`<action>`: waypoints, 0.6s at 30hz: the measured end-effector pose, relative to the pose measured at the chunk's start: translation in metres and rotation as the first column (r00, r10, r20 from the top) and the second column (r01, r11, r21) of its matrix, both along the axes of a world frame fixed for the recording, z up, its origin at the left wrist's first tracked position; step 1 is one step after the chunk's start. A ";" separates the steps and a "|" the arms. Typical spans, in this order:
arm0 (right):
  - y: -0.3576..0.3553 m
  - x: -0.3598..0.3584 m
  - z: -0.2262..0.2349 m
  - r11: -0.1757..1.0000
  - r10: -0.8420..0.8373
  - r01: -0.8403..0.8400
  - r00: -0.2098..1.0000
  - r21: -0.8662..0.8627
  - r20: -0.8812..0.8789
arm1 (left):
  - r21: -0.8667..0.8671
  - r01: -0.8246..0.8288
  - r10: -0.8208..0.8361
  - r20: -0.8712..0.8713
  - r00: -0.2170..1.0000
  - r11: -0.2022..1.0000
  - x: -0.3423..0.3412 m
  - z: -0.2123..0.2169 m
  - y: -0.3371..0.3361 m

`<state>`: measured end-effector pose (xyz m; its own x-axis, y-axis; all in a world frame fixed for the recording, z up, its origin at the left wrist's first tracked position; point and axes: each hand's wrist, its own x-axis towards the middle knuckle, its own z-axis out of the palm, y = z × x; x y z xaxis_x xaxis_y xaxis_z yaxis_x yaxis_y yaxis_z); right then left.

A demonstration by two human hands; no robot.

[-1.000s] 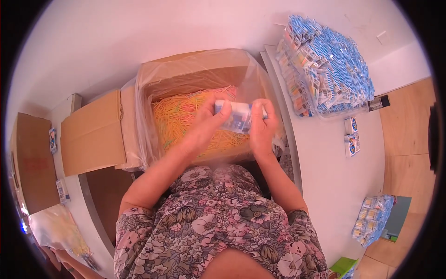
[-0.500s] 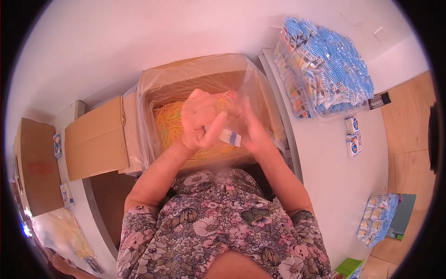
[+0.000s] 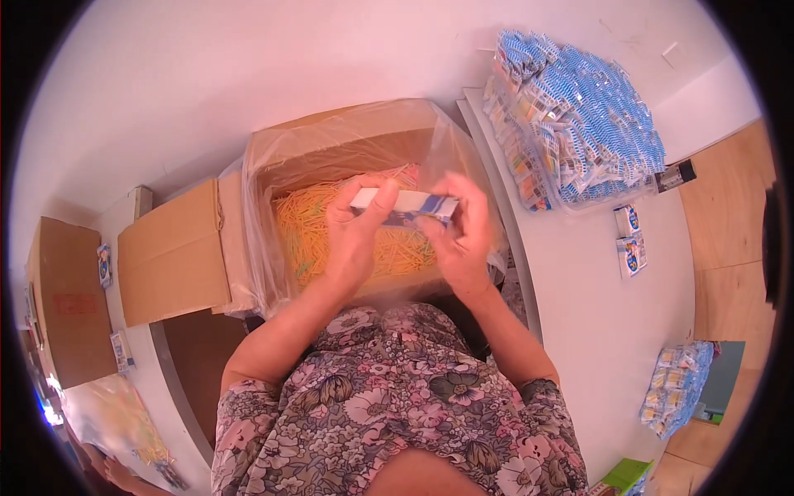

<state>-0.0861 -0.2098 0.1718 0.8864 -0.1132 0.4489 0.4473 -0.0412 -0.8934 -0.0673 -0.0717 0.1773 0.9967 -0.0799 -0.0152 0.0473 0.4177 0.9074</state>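
Observation:
A small white and blue carton point(image 3: 405, 201) is held level between my two hands. My left hand point(image 3: 351, 240) grips its left end, with the thumb across the white face. My right hand point(image 3: 465, 252) is closed around the blue-striped right end, its fingers partly blurred. Both hands are above a large cardboard box point(image 3: 289, 157) lined with clear plastic. Inside that box lies a heap of thin orange, yellow and pinkish sticks point(image 3: 310, 227). Whether the carton's end flap is folded in cannot be made out.
On the right-hand white table point(image 3: 579, 289) stands a clear bin piled with blue-topped packets point(image 3: 595, 116). Small cartons point(image 3: 630, 252) lie by it, and bundled packets point(image 3: 676, 388) sit nearer. Leftward are a cardboard flap point(image 3: 169, 256), a brown box point(image 3: 74, 306) and another person's hand point(image 3: 120, 475).
The carton, mostly hidden before, now shows lengthwise between my hands. My left hand has turned and moved lower; my right fingers have curled around the carton's end.

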 end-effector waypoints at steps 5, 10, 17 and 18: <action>0.016 0.004 -0.009 0.933 -0.181 0.218 0.972 0.286 -0.151 | 0.036 -0.220 0.205 0.240 0.949 0.975 -0.001 0.000 -0.021; 0.008 -0.005 -0.008 0.987 -0.152 0.160 0.966 0.021 -0.209 | 0.292 -0.247 0.030 0.588 0.808 0.924 -0.005 0.001 -0.021; 0.000 0.003 0.013 0.901 0.415 -0.341 0.856 0.267 -0.309 | 0.448 -0.218 -0.346 0.857 0.383 0.867 0.003 0.020 -0.019; -0.001 0.007 0.020 0.734 0.615 -0.337 0.697 0.589 -0.368 | 0.457 -0.207 -0.356 0.850 0.387 0.865 0.004 0.026 -0.019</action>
